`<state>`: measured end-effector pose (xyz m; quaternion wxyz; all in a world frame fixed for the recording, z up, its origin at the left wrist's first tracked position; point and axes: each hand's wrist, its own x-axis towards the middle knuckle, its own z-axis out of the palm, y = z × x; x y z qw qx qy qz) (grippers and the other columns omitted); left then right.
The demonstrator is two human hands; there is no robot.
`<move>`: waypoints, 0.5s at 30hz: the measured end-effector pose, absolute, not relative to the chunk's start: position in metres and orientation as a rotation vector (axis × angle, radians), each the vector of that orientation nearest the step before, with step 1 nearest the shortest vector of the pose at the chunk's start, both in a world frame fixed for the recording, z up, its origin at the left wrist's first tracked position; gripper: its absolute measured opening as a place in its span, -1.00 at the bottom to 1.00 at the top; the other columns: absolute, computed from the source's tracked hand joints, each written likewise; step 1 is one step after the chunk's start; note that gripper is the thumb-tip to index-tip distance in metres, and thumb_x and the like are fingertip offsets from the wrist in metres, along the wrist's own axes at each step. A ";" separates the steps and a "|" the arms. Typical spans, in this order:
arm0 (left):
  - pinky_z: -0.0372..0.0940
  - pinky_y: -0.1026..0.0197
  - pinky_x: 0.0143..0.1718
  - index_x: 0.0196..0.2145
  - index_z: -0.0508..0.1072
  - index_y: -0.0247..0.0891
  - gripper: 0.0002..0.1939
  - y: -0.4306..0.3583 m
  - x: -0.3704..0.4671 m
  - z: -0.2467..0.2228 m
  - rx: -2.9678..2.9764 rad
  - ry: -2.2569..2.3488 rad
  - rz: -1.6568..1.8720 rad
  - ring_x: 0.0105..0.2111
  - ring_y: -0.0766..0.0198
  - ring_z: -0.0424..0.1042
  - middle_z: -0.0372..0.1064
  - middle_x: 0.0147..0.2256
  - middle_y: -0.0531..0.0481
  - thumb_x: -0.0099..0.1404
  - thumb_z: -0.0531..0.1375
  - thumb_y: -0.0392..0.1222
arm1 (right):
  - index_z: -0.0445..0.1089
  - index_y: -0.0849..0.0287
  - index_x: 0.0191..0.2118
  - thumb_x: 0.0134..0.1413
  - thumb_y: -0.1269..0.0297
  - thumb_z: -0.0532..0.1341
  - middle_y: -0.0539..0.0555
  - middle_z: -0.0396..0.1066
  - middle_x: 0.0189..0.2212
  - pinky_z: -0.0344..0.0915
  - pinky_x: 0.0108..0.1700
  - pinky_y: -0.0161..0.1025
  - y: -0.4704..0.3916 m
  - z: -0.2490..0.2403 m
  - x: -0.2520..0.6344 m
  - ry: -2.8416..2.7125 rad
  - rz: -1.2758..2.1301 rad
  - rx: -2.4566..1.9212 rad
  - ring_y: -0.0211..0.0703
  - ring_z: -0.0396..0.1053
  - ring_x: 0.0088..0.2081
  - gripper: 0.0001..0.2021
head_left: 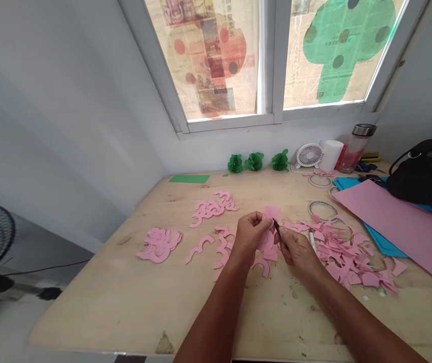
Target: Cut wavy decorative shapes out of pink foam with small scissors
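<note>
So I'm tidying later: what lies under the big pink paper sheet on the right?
Under the big pink paper sheet, blue paper sheets stick out along its edges. How many, and anything else beneath, is covered.

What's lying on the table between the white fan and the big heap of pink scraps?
In the head view, two metal rings lie on the wooden table between the white fan and the pink scrap heap.

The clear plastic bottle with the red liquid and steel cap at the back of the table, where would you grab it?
Grip the clear plastic bottle with the steel cap around its upper body just under the cap, coming from the front: it leans, the white cylindrical cup stands close on one side, and the wall is behind. That seems the clearest approach.
</note>
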<state>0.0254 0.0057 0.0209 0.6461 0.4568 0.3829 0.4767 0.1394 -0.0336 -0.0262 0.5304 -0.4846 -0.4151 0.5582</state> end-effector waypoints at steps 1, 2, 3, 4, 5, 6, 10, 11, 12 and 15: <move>0.15 0.31 -0.57 -0.63 0.32 -0.33 -0.81 0.006 0.026 0.020 1.036 0.872 1.080 -0.64 0.37 0.28 0.30 -0.64 0.04 -0.05 0.24 -0.19 | 0.26 0.21 -0.48 0.05 -0.03 0.05 -0.20 -0.07 -0.80 -0.26 -0.71 -0.41 -0.034 -0.026 0.139 -0.988 1.332 -1.154 -0.43 -0.21 -0.76 -0.63; 0.14 0.31 -0.57 -0.63 0.32 -0.33 -0.80 0.006 0.026 0.020 1.030 0.875 1.075 -0.65 0.38 0.27 0.30 -0.65 0.04 -0.06 0.25 -0.18 | 0.26 0.21 -0.47 0.06 -0.02 0.05 -0.19 -0.07 -0.80 -0.26 -0.70 -0.41 -0.034 -0.027 0.139 -0.984 1.331 -1.150 -0.43 -0.21 -0.75 -0.64; 0.14 0.31 -0.57 -0.64 0.32 -0.33 -0.80 0.006 0.026 0.020 1.024 0.880 1.072 -0.65 0.38 0.27 0.29 -0.65 0.05 -0.08 0.26 -0.18 | 0.25 0.21 -0.48 0.07 -0.02 0.05 -0.19 -0.08 -0.80 -0.26 -0.70 -0.40 -0.034 -0.027 0.139 -0.979 1.329 -1.148 -0.43 -0.21 -0.75 -0.64; 0.14 0.31 -0.57 -0.64 0.32 -0.33 -0.79 0.006 0.026 0.020 1.020 0.884 1.070 -0.65 0.38 0.27 0.29 -0.65 0.05 -0.09 0.27 -0.18 | 0.25 0.21 -0.48 0.07 -0.02 0.05 -0.19 -0.08 -0.80 -0.26 -0.70 -0.40 -0.033 -0.027 0.139 -0.975 1.328 -1.148 -0.43 -0.21 -0.75 -0.63; 0.15 0.31 -0.56 -0.65 0.32 -0.33 -0.79 0.005 0.027 0.020 1.018 0.886 1.067 -0.65 0.38 0.27 0.29 -0.66 0.05 -0.09 0.27 -0.17 | 0.25 0.21 -0.48 0.07 -0.02 0.05 -0.19 -0.08 -0.80 -0.27 -0.70 -0.40 -0.033 -0.027 0.139 -0.974 1.329 -1.150 -0.44 -0.21 -0.75 -0.63; 0.15 0.31 -0.56 -0.65 0.32 -0.33 -0.79 0.005 0.027 0.021 1.018 0.885 1.066 -0.64 0.37 0.28 0.29 -0.65 0.05 -0.09 0.27 -0.17 | 0.25 0.22 -0.47 0.07 -0.03 0.05 -0.19 -0.08 -0.80 -0.27 -0.70 -0.40 -0.033 -0.027 0.139 -0.975 1.330 -1.153 -0.44 -0.21 -0.75 -0.63; 0.15 0.31 -0.56 -0.64 0.32 -0.33 -0.79 0.006 0.027 0.020 1.020 0.879 1.077 -0.65 0.37 0.28 0.29 -0.65 0.05 -0.09 0.27 -0.18 | 0.26 0.22 -0.47 0.07 -0.02 0.04 -0.20 -0.09 -0.80 -0.27 -0.70 -0.40 -0.034 -0.025 0.139 -0.979 1.325 -1.162 -0.45 -0.22 -0.75 -0.63; 0.15 0.31 -0.56 -0.64 0.31 -0.33 -0.79 0.006 0.027 0.019 1.021 0.872 1.075 -0.65 0.37 0.28 0.29 -0.65 0.05 -0.09 0.27 -0.18 | 0.26 0.22 -0.47 0.07 -0.02 0.04 -0.20 -0.10 -0.80 -0.27 -0.70 -0.40 -0.034 -0.025 0.139 -0.977 1.323 -1.162 -0.45 -0.22 -0.75 -0.63; 0.15 0.30 -0.56 -0.64 0.31 -0.33 -0.79 0.006 0.027 0.018 1.024 0.864 1.073 -0.65 0.37 0.28 0.29 -0.65 0.05 -0.09 0.26 -0.17 | 0.26 0.22 -0.48 0.07 -0.02 0.05 -0.20 -0.10 -0.80 -0.27 -0.70 -0.40 -0.035 -0.024 0.139 -0.975 1.324 -1.163 -0.45 -0.22 -0.75 -0.63; 0.17 0.30 -0.54 -0.60 0.32 -0.33 -0.79 0.008 0.027 0.016 1.023 0.857 1.076 -0.63 0.36 0.29 0.31 -0.63 0.04 -0.07 0.26 -0.16 | 0.25 0.22 -0.48 0.06 -0.02 0.05 -0.20 -0.09 -0.80 -0.27 -0.70 -0.40 -0.035 -0.024 0.140 -0.968 1.329 -1.164 -0.45 -0.22 -0.75 -0.64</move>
